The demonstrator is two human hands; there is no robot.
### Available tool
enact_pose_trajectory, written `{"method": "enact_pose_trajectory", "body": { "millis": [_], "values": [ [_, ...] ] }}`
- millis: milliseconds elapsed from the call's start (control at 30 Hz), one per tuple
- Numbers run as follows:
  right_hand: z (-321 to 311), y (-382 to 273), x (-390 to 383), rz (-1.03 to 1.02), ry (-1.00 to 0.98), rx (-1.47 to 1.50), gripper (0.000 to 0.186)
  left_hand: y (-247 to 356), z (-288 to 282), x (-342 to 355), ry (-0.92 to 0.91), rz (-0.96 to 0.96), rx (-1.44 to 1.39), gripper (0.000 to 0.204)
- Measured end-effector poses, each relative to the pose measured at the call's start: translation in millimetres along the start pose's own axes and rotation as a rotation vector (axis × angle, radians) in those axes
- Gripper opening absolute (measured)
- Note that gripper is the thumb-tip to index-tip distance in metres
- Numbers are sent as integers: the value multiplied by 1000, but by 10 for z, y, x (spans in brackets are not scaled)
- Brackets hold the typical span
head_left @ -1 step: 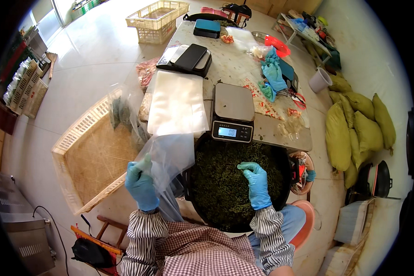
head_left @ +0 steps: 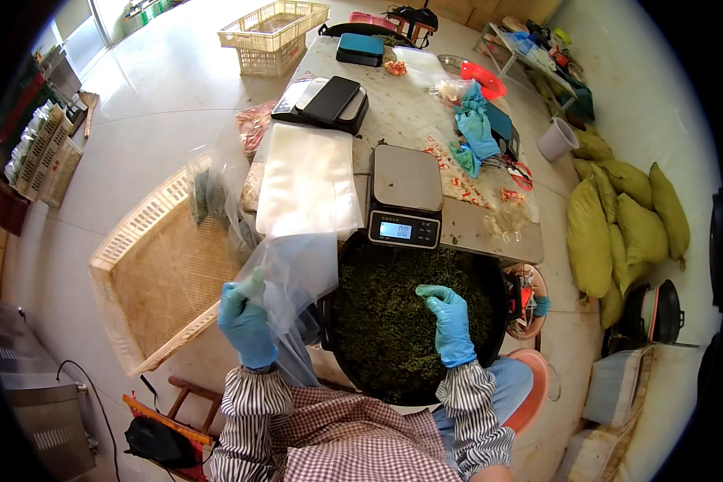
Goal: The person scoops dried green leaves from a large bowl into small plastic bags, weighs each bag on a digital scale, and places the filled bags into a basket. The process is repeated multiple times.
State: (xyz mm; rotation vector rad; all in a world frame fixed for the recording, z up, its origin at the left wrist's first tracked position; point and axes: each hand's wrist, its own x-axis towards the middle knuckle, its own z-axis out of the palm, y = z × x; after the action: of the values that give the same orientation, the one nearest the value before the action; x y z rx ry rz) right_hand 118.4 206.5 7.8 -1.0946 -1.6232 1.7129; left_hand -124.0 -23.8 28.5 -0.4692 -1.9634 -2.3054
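Note:
My left hand (head_left: 247,328), in a blue glove, is closed on the edge of a clear plastic bag (head_left: 307,269), which hangs loosely beside the table's front edge. My right hand (head_left: 448,325), also gloved in blue, hovers above dark green, leafy-looking loose material (head_left: 386,337) that fills a round black basin (head_left: 506,309). Its thumb and fingertips are drawn together; whatever is between them is too small to make out. Just beyond the basin a digital scale (head_left: 407,181), lit and with a bare plate, sits at the table edge. Left of it lies a stack of flat plastic bags (head_left: 309,178).
On the table (head_left: 377,104) are another scale with a black item (head_left: 332,99) on it, and blue gloves (head_left: 478,128). A cream plastic crate (head_left: 165,265) lies at left on the floor. Green sacks (head_left: 622,225) and an orange basin (head_left: 530,390) are to the right.

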Motion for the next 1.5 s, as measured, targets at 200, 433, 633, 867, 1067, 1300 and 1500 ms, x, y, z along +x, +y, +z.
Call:
{"method": "enact_pose_trajectory", "body": {
  "millis": [200, 433, 633, 867, 1067, 1300, 1500],
  "values": [
    [-36, -261, -88, 275, -116, 393, 24, 102, 40, 28, 30, -52, -80, 10],
    [39, -218, 3, 286, -136, 429, 37, 50, 15, 16, 34, -69, -83, 13],
    [-1, -121, 14, 90, -29, -278, 32, -9, -53, 12, -6, -21, -2, 13],
    [442, -131, 406, -475, 6, -1224, 25, -17, -15, 21, -5, 21, 4, 5],
    [109, 3, 430, -53, 1, -278, 10, 43, -5, 11, 1, -40, -41, 5],
    [-216, -254, 68, 159, -41, 306, 17, -3, -1, 7, -19, -13, -12, 6],
    [-258, -262, -118, 152, -91, 318, 22, 10, -2, 21, -4, 16, -9, 5]
  ]
}}
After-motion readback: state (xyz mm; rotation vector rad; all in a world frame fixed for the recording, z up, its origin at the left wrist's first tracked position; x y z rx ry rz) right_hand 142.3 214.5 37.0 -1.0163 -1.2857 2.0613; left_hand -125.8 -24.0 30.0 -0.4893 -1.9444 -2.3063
